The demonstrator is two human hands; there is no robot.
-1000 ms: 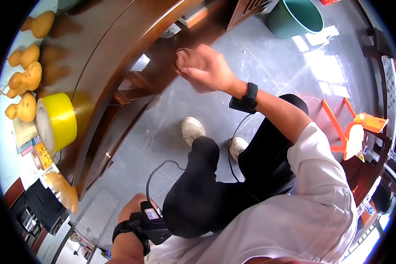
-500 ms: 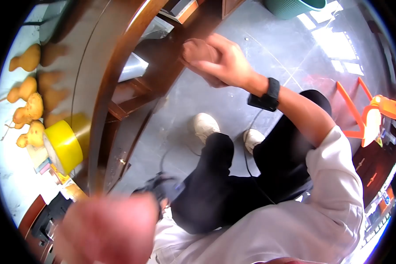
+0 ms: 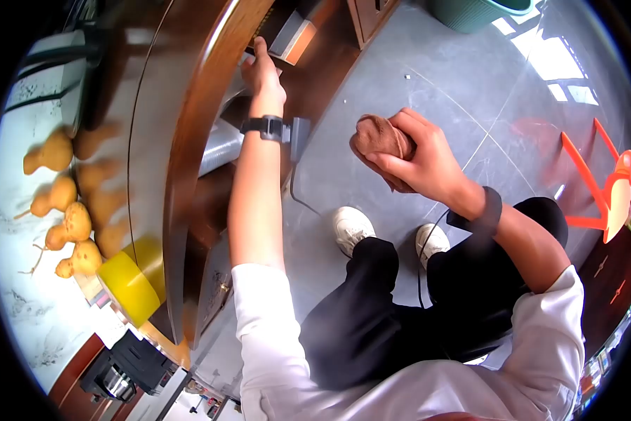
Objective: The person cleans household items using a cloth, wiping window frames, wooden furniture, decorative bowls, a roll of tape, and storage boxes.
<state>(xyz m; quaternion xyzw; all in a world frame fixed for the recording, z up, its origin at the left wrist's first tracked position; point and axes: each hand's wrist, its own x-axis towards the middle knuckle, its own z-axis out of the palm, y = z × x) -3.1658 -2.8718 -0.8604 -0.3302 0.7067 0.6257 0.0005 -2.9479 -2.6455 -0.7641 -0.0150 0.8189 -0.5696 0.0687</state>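
Note:
A bunched brown cloth (image 3: 381,140) is gripped in my right hand (image 3: 424,156), held above the grey floor to the right of the wooden desk. My left hand (image 3: 264,76) reaches under the desk's edge to an open compartment, its visible fingers extended and nothing seen in them. Close to its fingertips lies a box with an orange side (image 3: 294,43). Below that wrist, clear plastic packaging (image 3: 221,146) shows inside the compartment, partly hidden by my left forearm.
Along the desk top (image 3: 150,105) are several small gourds (image 3: 77,223) and a roll of yellow tape (image 3: 129,288). A green bin (image 3: 470,15) stands on the floor at the top. To the right is an orange folding stool (image 3: 616,200). A dark cable (image 3: 421,270) hangs near my legs.
My left hand has gone from a blurred spot at the lower left up into the desk compartment. The right hand, still holding the cloth, appears farther right and lower; the view has shifted too.

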